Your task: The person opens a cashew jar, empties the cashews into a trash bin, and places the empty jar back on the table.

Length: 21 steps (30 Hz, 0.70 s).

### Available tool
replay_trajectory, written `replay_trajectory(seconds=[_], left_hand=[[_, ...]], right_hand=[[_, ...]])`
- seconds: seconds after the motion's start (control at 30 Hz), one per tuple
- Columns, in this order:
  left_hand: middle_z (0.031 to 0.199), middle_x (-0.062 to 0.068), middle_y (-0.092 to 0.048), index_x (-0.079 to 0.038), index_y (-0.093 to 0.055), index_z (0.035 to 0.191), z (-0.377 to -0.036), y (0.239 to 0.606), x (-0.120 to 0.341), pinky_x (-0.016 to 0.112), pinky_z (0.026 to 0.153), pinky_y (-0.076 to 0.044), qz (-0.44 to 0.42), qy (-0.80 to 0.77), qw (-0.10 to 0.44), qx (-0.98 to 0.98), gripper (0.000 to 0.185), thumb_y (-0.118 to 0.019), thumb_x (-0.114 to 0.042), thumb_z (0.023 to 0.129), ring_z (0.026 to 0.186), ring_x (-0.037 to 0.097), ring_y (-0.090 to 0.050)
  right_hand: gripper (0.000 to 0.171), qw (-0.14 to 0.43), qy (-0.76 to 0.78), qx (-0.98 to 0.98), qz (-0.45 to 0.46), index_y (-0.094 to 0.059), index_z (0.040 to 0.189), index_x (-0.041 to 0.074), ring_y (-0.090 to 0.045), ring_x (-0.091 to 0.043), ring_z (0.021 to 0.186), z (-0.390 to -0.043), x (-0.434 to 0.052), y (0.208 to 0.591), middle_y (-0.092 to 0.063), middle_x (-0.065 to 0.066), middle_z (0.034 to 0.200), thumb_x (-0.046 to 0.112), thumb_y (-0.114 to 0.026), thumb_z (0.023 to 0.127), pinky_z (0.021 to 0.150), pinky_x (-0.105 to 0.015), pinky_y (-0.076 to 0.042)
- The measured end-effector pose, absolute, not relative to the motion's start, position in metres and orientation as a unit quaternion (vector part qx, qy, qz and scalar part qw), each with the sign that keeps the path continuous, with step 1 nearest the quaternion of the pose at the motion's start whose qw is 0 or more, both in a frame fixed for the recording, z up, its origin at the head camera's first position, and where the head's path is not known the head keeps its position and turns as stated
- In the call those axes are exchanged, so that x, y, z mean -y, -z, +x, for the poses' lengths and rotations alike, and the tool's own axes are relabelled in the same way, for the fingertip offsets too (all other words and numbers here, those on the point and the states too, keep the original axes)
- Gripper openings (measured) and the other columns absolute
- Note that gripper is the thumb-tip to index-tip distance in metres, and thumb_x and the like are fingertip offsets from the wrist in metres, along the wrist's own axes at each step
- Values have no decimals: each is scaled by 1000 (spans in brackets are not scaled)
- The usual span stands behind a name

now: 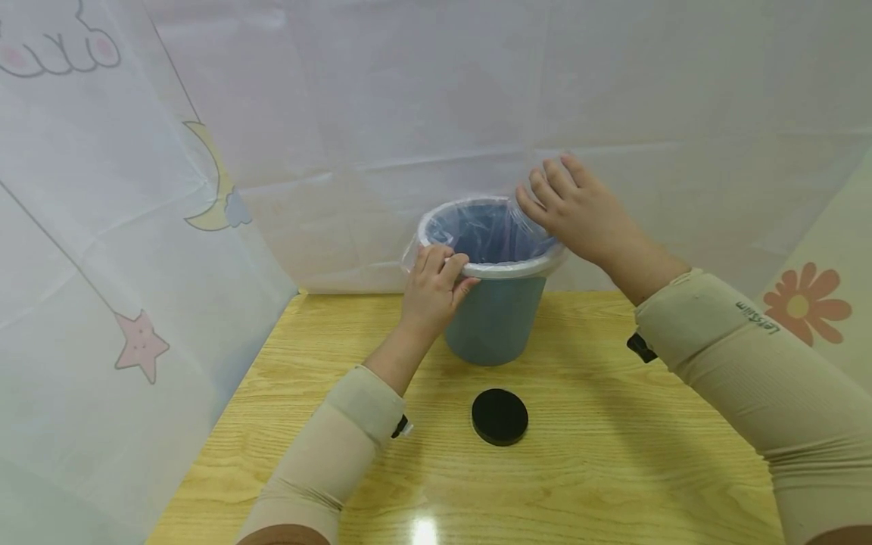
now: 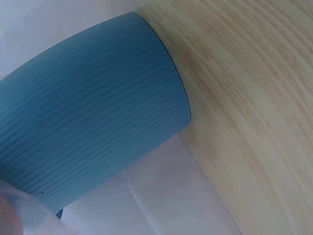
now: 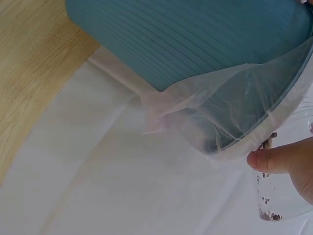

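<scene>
A blue-grey trash bin [image 1: 492, 325] with a white rim [image 1: 518, 270] stands on the table, lined with a clear plastic bag [image 1: 504, 227]. My left hand [image 1: 432, 291] pinches the near left rim and the bag's folded edge. Over the right side of the opening, my right hand [image 1: 568, 212] grips a clear jar [image 3: 281, 196], tilted, with brown bits stuck inside; the head view mostly hides it. The right thumb [image 3: 274, 160] lies along the jar beside the bag's overhang [image 3: 215, 105]. In the left wrist view the bin's ribbed wall [image 2: 98, 98] fills much of the picture.
A round black lid [image 1: 500, 417] lies on the wooden table [image 1: 579, 484] in front of the bin. Pale printed sheets [image 1: 381, 98] hang close behind the bin and along the left side.
</scene>
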<state>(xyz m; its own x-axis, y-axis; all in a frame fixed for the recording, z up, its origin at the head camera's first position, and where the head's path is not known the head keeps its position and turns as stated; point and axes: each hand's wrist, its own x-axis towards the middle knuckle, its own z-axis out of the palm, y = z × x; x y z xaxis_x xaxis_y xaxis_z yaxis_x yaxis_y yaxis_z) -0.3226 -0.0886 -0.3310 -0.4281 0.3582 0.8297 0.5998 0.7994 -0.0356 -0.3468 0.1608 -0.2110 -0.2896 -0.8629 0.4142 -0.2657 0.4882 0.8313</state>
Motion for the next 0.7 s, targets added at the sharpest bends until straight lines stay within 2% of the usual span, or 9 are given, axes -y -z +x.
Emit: replay_trajectory(seconds=[0.37,0.7], left_hand=[[103,7,-46,-13,-52,106,-322,330,89,37,101,-30,-284,132,449,837,37,-57,-42,83,106,25,-42],[104,6,-46,-14,-51,105,-323,331,89,38,104,-28,-283,131,442,841,37,-58,-41,82,108,24,-41]], right_hand=[[67,444,339,729,396,-46,128,6,-41,-38,117,-347,-159,209,-47,-22,126,6,-78,70,104,-49,-25],[70,422,352,737,393,-44,131,6,-38,-38,121,-345,-160,208,-45,-22,129,6,-78,70,107,-48,-20]])
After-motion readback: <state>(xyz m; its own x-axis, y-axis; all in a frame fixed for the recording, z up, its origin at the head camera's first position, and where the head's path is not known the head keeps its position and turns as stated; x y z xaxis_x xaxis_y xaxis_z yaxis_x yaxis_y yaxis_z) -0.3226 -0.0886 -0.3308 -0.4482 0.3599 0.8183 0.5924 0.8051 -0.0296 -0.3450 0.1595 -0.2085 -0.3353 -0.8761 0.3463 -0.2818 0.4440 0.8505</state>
